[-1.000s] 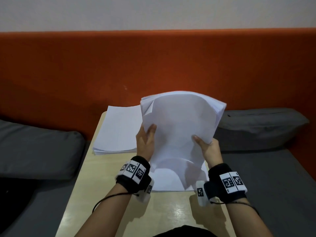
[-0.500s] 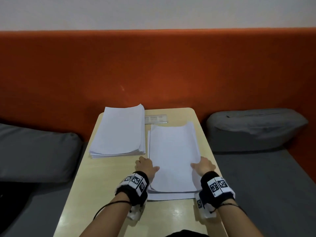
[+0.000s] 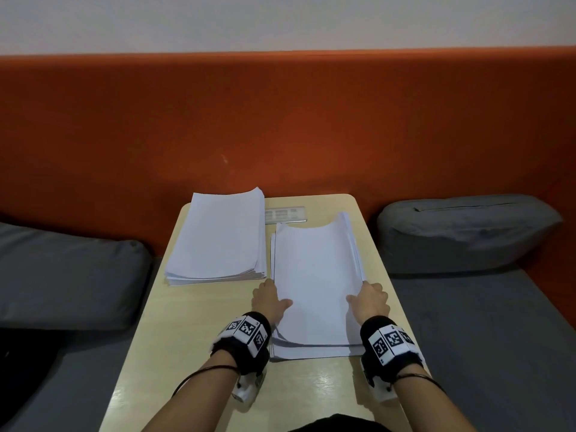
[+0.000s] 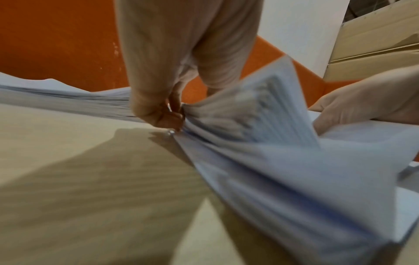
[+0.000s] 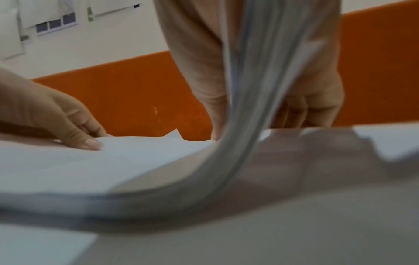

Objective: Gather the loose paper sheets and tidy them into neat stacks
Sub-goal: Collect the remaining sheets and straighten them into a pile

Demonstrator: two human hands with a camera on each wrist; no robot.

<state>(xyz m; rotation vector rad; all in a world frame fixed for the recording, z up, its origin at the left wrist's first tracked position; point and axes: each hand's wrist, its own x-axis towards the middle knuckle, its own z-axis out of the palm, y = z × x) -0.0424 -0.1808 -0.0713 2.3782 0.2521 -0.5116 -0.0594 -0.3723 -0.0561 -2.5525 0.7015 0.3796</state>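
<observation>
Cushions (image 3: pixel 461 232) flank table (image 3: pixel 193 332); label plate (image 3: pixel 285 215), perhaps, behind stacks (image 3: pixel 221 235).

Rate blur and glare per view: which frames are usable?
Head view: sharp, mild glare on the table, usable. Left wrist view: heavy motion blur on the right paper stack. Right wrist view: blurred too, the stack's lifted right edge streaked.

I see bare table (image 3: pixel 199 322) at lower left of the frame, free for a pass. Two paper stacks (image 3: pixel 221 238) fill the upper part; orange backrest (image 3: pixel 280 120) blocks beyond.
</observation>
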